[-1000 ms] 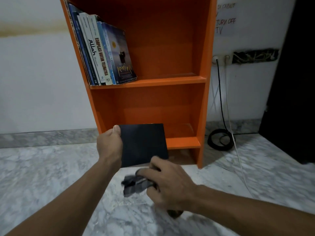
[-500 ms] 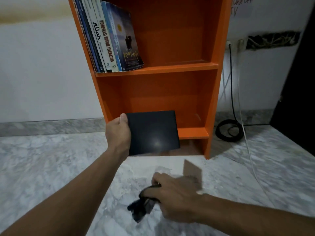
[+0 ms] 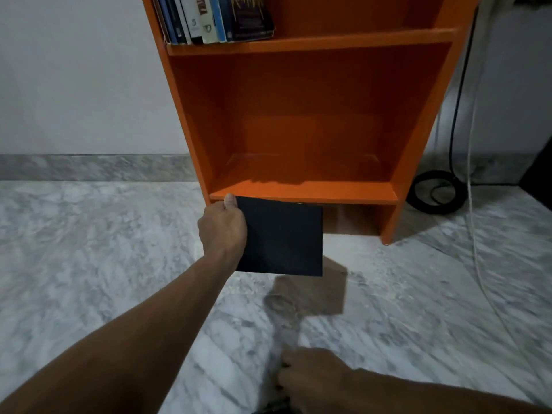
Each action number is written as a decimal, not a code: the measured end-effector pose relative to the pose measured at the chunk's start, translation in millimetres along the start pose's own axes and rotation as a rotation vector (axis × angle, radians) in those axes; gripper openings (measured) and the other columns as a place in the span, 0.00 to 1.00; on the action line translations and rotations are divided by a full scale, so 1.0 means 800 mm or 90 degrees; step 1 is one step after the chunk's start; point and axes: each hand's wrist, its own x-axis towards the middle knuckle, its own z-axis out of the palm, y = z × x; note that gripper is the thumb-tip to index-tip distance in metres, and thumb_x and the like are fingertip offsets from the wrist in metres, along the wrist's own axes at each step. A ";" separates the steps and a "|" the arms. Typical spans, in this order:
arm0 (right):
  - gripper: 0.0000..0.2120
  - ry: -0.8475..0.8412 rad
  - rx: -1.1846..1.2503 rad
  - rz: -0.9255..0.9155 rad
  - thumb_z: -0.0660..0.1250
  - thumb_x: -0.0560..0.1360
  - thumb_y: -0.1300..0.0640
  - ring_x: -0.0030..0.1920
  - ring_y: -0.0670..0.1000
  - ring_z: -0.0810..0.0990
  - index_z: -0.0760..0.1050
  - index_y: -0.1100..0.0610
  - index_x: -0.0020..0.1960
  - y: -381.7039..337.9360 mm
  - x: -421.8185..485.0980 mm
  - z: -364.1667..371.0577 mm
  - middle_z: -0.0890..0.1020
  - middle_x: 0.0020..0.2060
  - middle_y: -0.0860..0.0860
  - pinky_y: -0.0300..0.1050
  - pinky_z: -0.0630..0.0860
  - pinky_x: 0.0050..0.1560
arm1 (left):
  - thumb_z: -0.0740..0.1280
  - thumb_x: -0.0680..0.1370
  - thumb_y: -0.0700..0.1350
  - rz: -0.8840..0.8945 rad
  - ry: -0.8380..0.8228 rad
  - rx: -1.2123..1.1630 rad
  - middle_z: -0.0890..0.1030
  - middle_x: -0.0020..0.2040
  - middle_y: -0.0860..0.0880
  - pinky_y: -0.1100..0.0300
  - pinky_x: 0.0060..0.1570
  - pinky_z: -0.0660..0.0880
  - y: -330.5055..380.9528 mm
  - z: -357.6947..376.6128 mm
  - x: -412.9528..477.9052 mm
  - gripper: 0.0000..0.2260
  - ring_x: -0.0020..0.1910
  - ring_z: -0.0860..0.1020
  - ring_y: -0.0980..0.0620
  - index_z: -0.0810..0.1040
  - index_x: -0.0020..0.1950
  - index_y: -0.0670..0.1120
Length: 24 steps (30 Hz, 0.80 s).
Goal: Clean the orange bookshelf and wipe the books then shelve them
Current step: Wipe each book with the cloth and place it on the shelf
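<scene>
- Two hands are in view, and the nearer is the right hand (image 3: 310, 380), low at the bottom edge with its fingers curled down over a dark cloth (image 3: 276, 408). Only a scrap of that cloth shows before the picture cuts it off, so the grip is a judgement more than a plain sight.
- The marble floor (image 3: 89, 264) is smeared with blur, and little on it can be made out.
- Farther out, the left hand (image 3: 222, 231) grips the black book (image 3: 283, 237) by its left edge, thumb over the top corner. The fingers behind the cover are hidden.
- The book hangs clear of the floor, cover towards the camera, its slightly longer side running left to right. No title or spine can be seen.
- The book's top edge sits just below the front lip of the lower shelf board (image 3: 328, 192) of the orange bookshelf (image 3: 298, 100). The opening therefore lies above and beyond the left hand, which is far nearer to it than the right.
- To stand in there, the book probably needs lifting and turning upright.
- Farthest and highest, a row of shelved books (image 3: 215, 19) leans left on the upper board, its tops cropped off.
- A coiled cable (image 3: 434, 208) lies on the floor to the right of the shelf.
</scene>
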 end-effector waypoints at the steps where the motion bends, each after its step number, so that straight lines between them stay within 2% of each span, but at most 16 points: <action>1: 0.08 0.040 0.008 0.011 0.63 0.77 0.62 0.53 0.62 0.77 0.77 0.61 0.54 -0.002 0.001 -0.006 0.77 0.52 0.61 0.56 0.74 0.47 | 0.51 0.85 0.54 -0.006 -0.006 0.005 0.80 0.55 0.42 0.44 0.59 0.74 -0.003 0.002 0.000 0.22 0.53 0.77 0.42 0.79 0.59 0.40; 4: 0.03 0.306 -0.035 0.044 0.67 0.71 0.60 0.40 0.56 0.78 0.77 0.54 0.43 0.008 0.010 -0.030 0.80 0.39 0.52 0.52 0.77 0.37 | 0.51 0.85 0.55 -0.011 -0.016 0.028 0.81 0.55 0.43 0.43 0.60 0.75 -0.009 0.001 0.000 0.23 0.52 0.78 0.43 0.79 0.59 0.42; 6: 0.04 0.490 -0.047 0.062 0.68 0.71 0.56 0.42 0.52 0.75 0.76 0.53 0.46 0.013 0.010 -0.067 0.78 0.42 0.50 0.51 0.76 0.38 | 0.51 0.85 0.55 -0.008 -0.009 0.040 0.81 0.55 0.42 0.43 0.59 0.75 -0.008 -0.006 0.001 0.23 0.52 0.78 0.42 0.79 0.58 0.40; 7: 0.09 0.546 -0.052 0.074 0.68 0.71 0.53 0.46 0.52 0.74 0.75 0.52 0.50 0.017 0.009 -0.085 0.77 0.46 0.49 0.50 0.75 0.42 | 0.51 0.85 0.54 -0.004 -0.007 0.048 0.81 0.55 0.41 0.43 0.58 0.75 -0.006 -0.010 0.002 0.23 0.53 0.78 0.40 0.79 0.58 0.39; 9: 0.27 0.549 -0.067 0.129 0.71 0.66 0.45 0.61 0.55 0.71 0.71 0.51 0.63 0.024 0.002 -0.118 0.73 0.61 0.51 0.54 0.73 0.56 | 0.51 0.85 0.54 0.012 -0.005 0.059 0.80 0.55 0.39 0.43 0.58 0.74 0.001 -0.021 0.002 0.23 0.53 0.78 0.39 0.79 0.57 0.38; 11: 0.42 0.459 -0.088 0.195 0.73 0.64 0.39 0.73 0.58 0.59 0.61 0.50 0.72 0.028 -0.004 -0.150 0.61 0.74 0.54 0.61 0.63 0.69 | 0.51 0.85 0.54 0.031 -0.012 0.067 0.80 0.56 0.40 0.45 0.58 0.74 0.015 -0.031 -0.001 0.23 0.54 0.78 0.39 0.79 0.57 0.38; 12: 0.46 0.417 -0.100 0.219 0.73 0.63 0.38 0.76 0.59 0.53 0.57 0.49 0.74 0.027 -0.007 -0.164 0.54 0.76 0.55 0.63 0.57 0.72 | 0.51 0.85 0.54 0.043 -0.016 0.068 0.80 0.56 0.40 0.46 0.58 0.74 0.024 -0.036 -0.003 0.23 0.54 0.78 0.40 0.79 0.57 0.39; 14: 0.46 0.370 -0.113 0.244 0.74 0.63 0.38 0.77 0.60 0.47 0.54 0.47 0.73 0.020 -0.013 -0.186 0.48 0.78 0.58 0.65 0.53 0.73 | 0.50 0.85 0.55 0.083 -0.026 0.059 0.80 0.54 0.42 0.46 0.56 0.75 0.044 -0.049 -0.008 0.23 0.52 0.78 0.41 0.79 0.55 0.41; 16: 0.45 0.363 -0.118 0.244 0.74 0.62 0.38 0.77 0.62 0.49 0.53 0.46 0.71 0.011 -0.020 -0.206 0.50 0.76 0.59 0.64 0.57 0.72 | 0.49 0.85 0.56 0.127 -0.034 0.045 0.80 0.52 0.44 0.48 0.55 0.76 0.068 -0.060 -0.008 0.23 0.49 0.78 0.44 0.79 0.51 0.43; 20: 0.41 0.455 -0.203 0.231 0.72 0.59 0.39 0.66 0.60 0.64 0.57 0.49 0.65 -0.006 -0.035 -0.265 0.61 0.66 0.57 0.57 0.71 0.60 | 0.50 0.85 0.56 0.194 -0.055 0.012 0.80 0.46 0.48 0.52 0.50 0.74 0.132 -0.095 0.007 0.22 0.45 0.78 0.50 0.78 0.46 0.46; 22: 0.39 0.514 -0.192 0.232 0.71 0.56 0.38 0.61 0.58 0.66 0.60 0.49 0.62 -0.012 -0.039 -0.305 0.64 0.62 0.54 0.55 0.74 0.56 | 0.50 0.85 0.56 0.228 -0.069 0.004 0.79 0.44 0.49 0.54 0.47 0.71 0.165 -0.115 0.018 0.21 0.43 0.77 0.53 0.77 0.45 0.47; 24: 0.38 0.571 -0.148 0.251 0.71 0.55 0.38 0.58 0.56 0.67 0.61 0.50 0.60 -0.016 -0.040 -0.347 0.65 0.57 0.52 0.52 0.74 0.54 | 0.50 0.84 0.57 0.271 -0.074 0.000 0.80 0.44 0.49 0.54 0.45 0.75 0.189 -0.134 0.031 0.20 0.42 0.78 0.53 0.76 0.46 0.48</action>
